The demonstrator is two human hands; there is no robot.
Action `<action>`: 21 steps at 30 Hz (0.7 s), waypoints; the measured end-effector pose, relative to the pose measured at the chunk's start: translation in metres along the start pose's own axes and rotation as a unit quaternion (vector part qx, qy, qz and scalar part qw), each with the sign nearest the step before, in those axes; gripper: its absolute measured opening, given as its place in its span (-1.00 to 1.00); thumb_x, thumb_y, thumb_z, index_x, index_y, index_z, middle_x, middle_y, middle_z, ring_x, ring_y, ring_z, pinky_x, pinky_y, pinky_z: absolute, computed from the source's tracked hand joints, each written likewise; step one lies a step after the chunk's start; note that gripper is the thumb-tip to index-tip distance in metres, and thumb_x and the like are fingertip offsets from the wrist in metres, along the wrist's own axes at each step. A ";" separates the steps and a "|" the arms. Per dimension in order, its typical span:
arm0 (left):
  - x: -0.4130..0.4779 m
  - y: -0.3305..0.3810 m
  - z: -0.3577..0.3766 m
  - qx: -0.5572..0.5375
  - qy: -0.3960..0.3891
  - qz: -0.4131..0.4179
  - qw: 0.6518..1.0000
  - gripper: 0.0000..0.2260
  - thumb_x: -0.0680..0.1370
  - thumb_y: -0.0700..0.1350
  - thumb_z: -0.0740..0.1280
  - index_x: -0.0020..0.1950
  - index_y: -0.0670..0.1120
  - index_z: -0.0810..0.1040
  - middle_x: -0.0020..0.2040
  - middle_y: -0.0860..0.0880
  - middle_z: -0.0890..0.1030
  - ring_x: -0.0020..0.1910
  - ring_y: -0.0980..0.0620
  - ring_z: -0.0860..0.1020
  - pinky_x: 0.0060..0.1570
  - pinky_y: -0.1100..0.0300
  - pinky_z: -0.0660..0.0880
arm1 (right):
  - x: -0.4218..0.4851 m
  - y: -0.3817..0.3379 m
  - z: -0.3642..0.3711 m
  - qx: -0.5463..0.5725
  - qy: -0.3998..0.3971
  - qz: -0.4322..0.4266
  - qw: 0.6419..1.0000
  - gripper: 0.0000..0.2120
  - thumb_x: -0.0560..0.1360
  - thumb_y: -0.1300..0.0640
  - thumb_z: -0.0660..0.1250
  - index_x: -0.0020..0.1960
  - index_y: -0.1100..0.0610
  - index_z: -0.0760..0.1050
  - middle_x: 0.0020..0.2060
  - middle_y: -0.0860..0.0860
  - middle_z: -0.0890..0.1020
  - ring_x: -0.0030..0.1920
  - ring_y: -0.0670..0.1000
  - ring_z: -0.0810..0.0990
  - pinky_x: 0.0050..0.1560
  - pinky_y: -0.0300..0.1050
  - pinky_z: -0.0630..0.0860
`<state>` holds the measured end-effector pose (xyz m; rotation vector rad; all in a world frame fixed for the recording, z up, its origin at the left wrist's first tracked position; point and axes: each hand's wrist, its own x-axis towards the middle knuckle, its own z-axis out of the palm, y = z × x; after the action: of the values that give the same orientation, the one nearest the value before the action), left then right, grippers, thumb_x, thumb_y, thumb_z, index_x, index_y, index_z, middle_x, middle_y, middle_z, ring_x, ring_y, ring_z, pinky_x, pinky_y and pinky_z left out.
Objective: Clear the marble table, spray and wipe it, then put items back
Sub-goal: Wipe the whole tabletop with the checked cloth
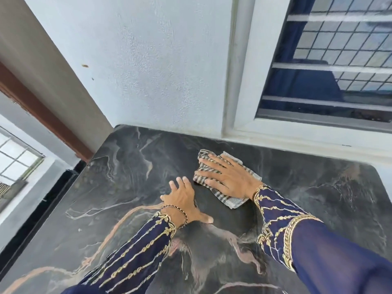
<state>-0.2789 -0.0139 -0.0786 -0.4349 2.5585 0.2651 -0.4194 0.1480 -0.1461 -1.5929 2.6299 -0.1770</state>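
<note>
The dark marble table [118,183] with pale and pink veins fills the lower half of the head view. A grey checked cloth [234,201] lies on it near the back middle. My right hand [228,177] presses flat on the cloth with fingers spread, pointing left. My left hand [183,198] rests flat on the bare marble just left of the cloth, fingers apart, holding nothing. Both wrists wear bangles and dark blue sleeves with gold embroidery.
A white textured wall [148,71] stands directly behind the table. A barred window [331,66] with a white frame sits at the back right. The table's left edge drops off beside a wooden door frame [42,115].
</note>
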 end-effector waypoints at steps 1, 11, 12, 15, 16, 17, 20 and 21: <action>0.002 0.001 -0.002 0.027 -0.008 0.000 1.000 0.33 0.11 0.46 0.46 0.55 -0.21 -0.16 0.58 -0.19 -0.06 0.55 -0.26 -0.05 0.34 -0.34 0.29 | 0.007 0.007 -0.001 0.002 -0.001 0.005 1.000 -0.54 0.69 -0.25 -0.16 0.59 -0.38 0.01 0.66 -0.19 -0.03 0.66 -0.05 -0.12 0.64 0.16 -0.15; 0.023 0.020 -0.009 0.081 -0.080 -0.037 0.993 0.20 0.13 0.29 0.58 0.49 -0.32 0.10 0.53 -0.33 0.05 0.52 -0.41 -0.07 0.37 -0.40 0.21 | 0.048 0.032 -0.006 -0.020 0.037 0.095 0.995 -0.54 0.69 -0.24 -0.09 0.58 -0.36 0.09 0.65 -0.19 0.08 0.65 -0.04 0.06 0.63 0.09 -0.05; 0.023 0.023 -0.011 0.098 -0.086 -0.033 0.991 0.14 0.13 0.29 0.58 0.47 -0.30 0.18 0.51 -0.33 0.12 0.51 -0.42 -0.04 0.39 -0.38 0.19 | 0.046 0.030 -0.007 -0.016 0.041 0.104 0.994 -0.54 0.69 -0.24 -0.09 0.58 -0.35 0.10 0.65 -0.18 0.10 0.65 -0.03 0.07 0.63 0.09 -0.05; 0.022 0.031 -0.015 0.126 -0.096 -0.041 0.986 0.04 0.16 0.28 0.57 0.43 -0.23 0.26 0.49 -0.31 0.19 0.51 -0.40 -0.01 0.42 -0.35 0.13 | 0.034 0.024 -0.006 0.002 0.048 0.141 0.989 -0.55 0.69 -0.22 -0.08 0.58 -0.32 0.14 0.64 -0.15 0.14 0.64 0.01 0.09 0.62 0.11 -0.09; 0.022 0.033 -0.015 0.139 -0.095 -0.042 0.985 0.02 0.17 0.28 0.57 0.43 -0.23 0.27 0.49 -0.31 0.20 0.52 -0.40 -0.01 0.44 -0.34 0.09 | 0.027 0.025 -0.005 0.004 0.047 0.154 0.987 -0.55 0.69 -0.22 -0.09 0.58 -0.32 0.13 0.64 -0.15 0.13 0.64 0.01 0.08 0.62 0.11 -0.11; 0.020 0.035 -0.017 0.151 -0.093 -0.044 0.983 0.01 0.19 0.29 0.56 0.43 -0.22 0.27 0.49 -0.31 0.21 0.52 -0.39 0.00 0.46 -0.33 0.05 | 0.017 0.029 -0.005 0.000 0.046 0.165 0.985 -0.54 0.69 -0.23 -0.10 0.58 -0.33 0.11 0.65 -0.15 0.12 0.65 0.01 0.06 0.62 0.10 -0.13; 0.017 0.041 -0.021 0.167 -0.095 -0.055 0.980 -0.02 0.23 0.28 0.54 0.44 -0.20 0.25 0.50 -0.31 0.21 0.52 -0.38 0.00 0.47 -0.32 0.01 | -0.026 0.055 -0.006 -0.013 0.042 0.199 0.979 -0.53 0.70 -0.23 -0.12 0.60 -0.33 0.05 0.66 -0.15 0.06 0.66 0.00 0.00 0.61 0.09 -0.16; 0.017 0.041 -0.022 0.166 -0.095 -0.057 0.980 -0.02 0.23 0.27 0.54 0.45 -0.21 0.24 0.50 -0.31 0.20 0.52 -0.38 0.00 0.47 -0.32 0.01 | -0.041 0.065 -0.007 -0.017 0.040 0.209 0.977 -0.53 0.70 -0.23 -0.12 0.61 -0.33 0.04 0.66 -0.15 0.05 0.66 -0.01 -0.01 0.61 0.09 -0.17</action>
<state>-0.3175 0.0144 -0.0650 -0.4047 2.3206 -0.1550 -0.4580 0.2148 -0.1474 -1.0221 2.9677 -0.1744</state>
